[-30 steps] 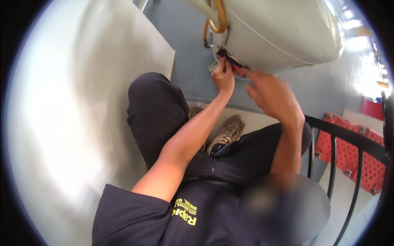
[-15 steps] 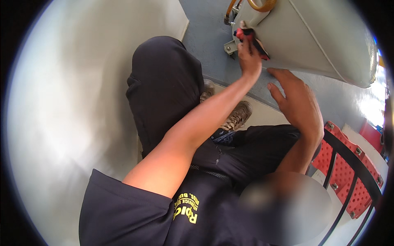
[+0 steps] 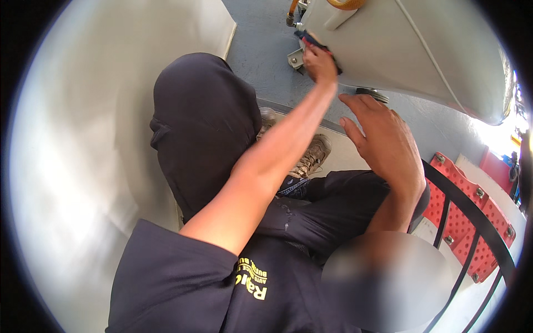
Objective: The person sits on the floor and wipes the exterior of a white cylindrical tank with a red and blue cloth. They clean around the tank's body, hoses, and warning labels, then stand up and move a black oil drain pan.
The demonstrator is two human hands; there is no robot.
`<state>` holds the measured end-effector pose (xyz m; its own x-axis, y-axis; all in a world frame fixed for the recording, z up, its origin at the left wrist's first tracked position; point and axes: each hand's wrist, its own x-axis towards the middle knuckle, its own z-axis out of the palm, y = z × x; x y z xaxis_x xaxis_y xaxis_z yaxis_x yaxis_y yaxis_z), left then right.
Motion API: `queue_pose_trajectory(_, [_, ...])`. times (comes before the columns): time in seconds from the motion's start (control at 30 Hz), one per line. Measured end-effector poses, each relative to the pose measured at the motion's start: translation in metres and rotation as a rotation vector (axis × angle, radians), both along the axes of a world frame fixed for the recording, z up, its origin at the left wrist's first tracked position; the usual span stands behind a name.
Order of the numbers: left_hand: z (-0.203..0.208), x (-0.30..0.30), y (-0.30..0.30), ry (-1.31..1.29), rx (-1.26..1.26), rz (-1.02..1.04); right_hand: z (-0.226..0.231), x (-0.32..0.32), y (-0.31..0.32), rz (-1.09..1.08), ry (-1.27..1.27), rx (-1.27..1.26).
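My left hand [image 3: 320,65] reaches far forward, its fingers closed over a black and red thing that looks like a folded cloth [image 3: 302,36]. It is pressed against the lower side of a smooth light grey casing [image 3: 383,53], close to a metal foot bracket [image 3: 295,59]. The palm hides most of the cloth. My right hand [image 3: 383,136] hovers nearer and further right, above my bent leg, holding nothing, with thumb and fingers apart.
A tall pale panel [image 3: 100,139] fills the left. An orange hose [image 3: 347,4] meets the casing, and a caster wheel [image 3: 372,95] shows under it. On the right are a black curved rail [image 3: 472,213] and a red perforated panel [image 3: 469,219]. My shoe [image 3: 313,155] rests on a beige ledge.
My left hand and the cloth have moved a little left and down in the picture, sliding along the casing. My right hand has shifted slightly left and stays open. The view has shifted somewhat.
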<state>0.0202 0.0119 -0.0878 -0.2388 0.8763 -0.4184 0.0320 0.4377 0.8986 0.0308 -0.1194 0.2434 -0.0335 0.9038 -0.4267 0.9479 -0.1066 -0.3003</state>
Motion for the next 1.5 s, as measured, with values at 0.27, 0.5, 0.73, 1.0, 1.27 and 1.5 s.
queue_pose_trajectory(0.27, [0.094,0.048,-0.055,-0.015,0.200,0.207,0.009,-0.008,0.010,-0.048,0.035,0.156])
queue_pose_trajectory(0.5, [-0.067,0.000,-0.011,0.346,0.196,-0.101,-0.011,-0.017,0.006,-0.054,0.002,0.119])
queue_pose_trajectory(0.73, [-0.076,0.015,-0.008,0.052,-0.239,-0.271,-0.022,-0.026,0.005,0.167,-0.139,0.010])
queue_pose_trajectory(1.0, [0.203,0.033,-0.109,-0.386,0.194,0.010,0.029,-0.032,0.000,0.165,0.009,0.236])
queue_pose_trajectory(1.27, [0.286,0.019,-0.081,0.193,1.178,-0.250,0.099,-0.031,-0.010,0.286,0.105,0.570])
queue_pose_trajectory(1.5, [0.393,0.014,0.005,0.506,1.598,-0.537,0.107,-0.014,-0.032,0.306,0.093,0.846])
